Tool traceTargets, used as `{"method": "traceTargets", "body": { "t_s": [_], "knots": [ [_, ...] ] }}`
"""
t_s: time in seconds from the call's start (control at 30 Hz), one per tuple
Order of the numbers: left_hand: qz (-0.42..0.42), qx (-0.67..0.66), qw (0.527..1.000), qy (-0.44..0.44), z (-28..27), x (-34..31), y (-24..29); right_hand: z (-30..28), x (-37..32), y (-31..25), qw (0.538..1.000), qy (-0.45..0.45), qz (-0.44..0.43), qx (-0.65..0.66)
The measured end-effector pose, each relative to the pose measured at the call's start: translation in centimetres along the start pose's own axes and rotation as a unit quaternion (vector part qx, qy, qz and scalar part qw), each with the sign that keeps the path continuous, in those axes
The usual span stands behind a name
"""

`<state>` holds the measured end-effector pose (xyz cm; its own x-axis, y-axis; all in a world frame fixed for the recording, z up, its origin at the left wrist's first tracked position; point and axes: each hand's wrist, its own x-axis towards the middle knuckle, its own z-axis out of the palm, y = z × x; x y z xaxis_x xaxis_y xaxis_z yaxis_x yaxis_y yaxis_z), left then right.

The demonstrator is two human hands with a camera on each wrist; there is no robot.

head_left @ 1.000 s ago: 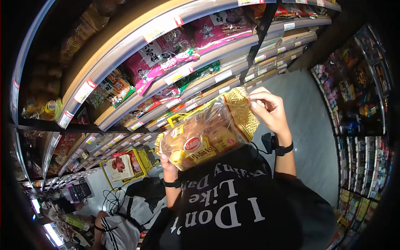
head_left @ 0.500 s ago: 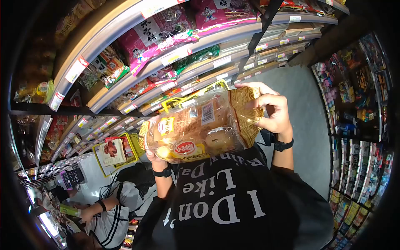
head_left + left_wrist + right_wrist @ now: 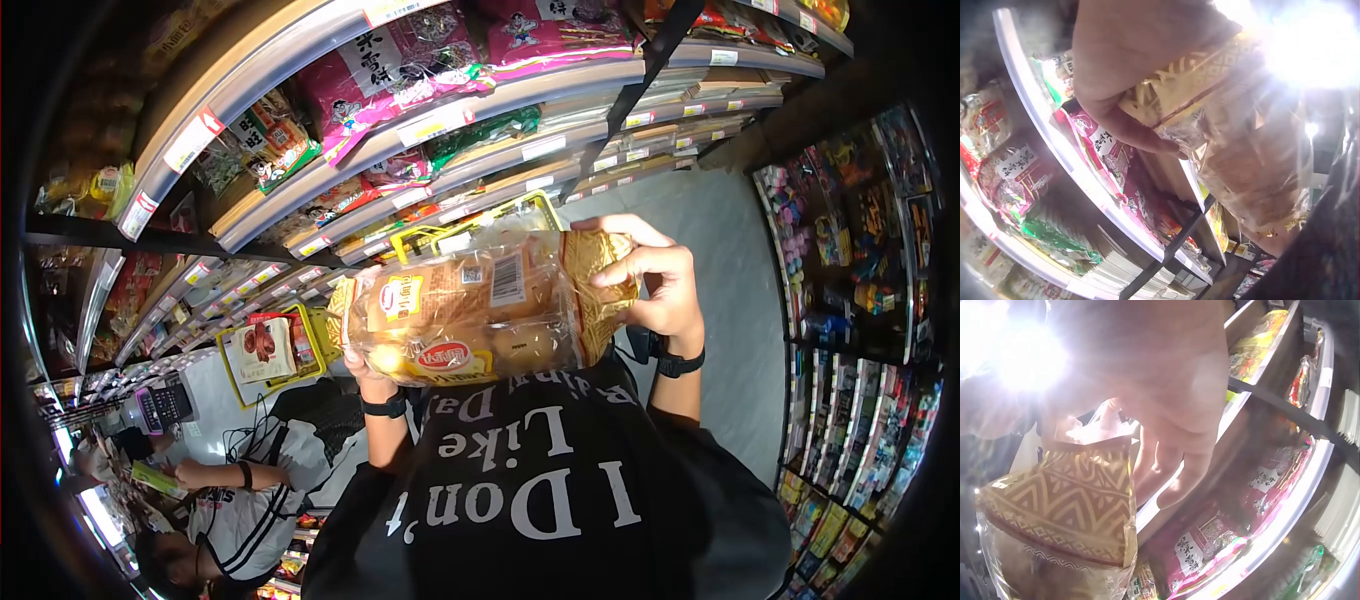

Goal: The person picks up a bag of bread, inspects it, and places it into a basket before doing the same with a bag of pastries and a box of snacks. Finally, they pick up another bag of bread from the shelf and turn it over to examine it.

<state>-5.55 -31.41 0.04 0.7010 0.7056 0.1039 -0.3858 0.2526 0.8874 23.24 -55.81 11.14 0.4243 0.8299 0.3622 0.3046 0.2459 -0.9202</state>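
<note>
A clear bag of small bread rolls [image 3: 460, 310] with gold patterned ends is held up sideways before the black shirt, its barcode side facing up. The left hand [image 3: 370, 372] grips its left end from the side and below, mostly hidden by the bag. At the other end, the right hand [image 3: 662, 285] pinches the gold wrapper between thumb and fingers. In the left wrist view the left hand [image 3: 1141, 69] curls over the gold band of the bag [image 3: 1247, 162]. The right wrist view has the right hand [image 3: 1160, 381] at the gold patterned end [image 3: 1066, 506].
Shelves with pink snack bags [image 3: 385, 75] curve across the front. A yellow basket [image 3: 322, 345] holding packages stands at left on the floor, and another yellow basket rim [image 3: 545, 205] shows behind the bread. A person in white [image 3: 245, 510] is at lower left; more shelves [image 3: 850, 250] line the right.
The bag has rolled so its barcode side shows, and it has shifted slightly left. The right hand has gone from pinching the top corner to gripping farther round the gold end.
</note>
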Motion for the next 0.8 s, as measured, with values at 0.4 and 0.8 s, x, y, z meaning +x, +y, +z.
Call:
{"method": "traceTargets", "body": {
  "t_s": [0.4,0.8],
  "knots": [
    [-0.016,-0.041,0.999,-0.001,0.8,0.3,-0.6,2.8,-1.0,2.4,0.977,0.157,0.057,0.134],
    [0.241,0.057,0.946,0.210,-1.9,-1.0,-3.3,-0.7,-1.2,1.4,0.832,0.299,0.045,0.465]
  ]
}}
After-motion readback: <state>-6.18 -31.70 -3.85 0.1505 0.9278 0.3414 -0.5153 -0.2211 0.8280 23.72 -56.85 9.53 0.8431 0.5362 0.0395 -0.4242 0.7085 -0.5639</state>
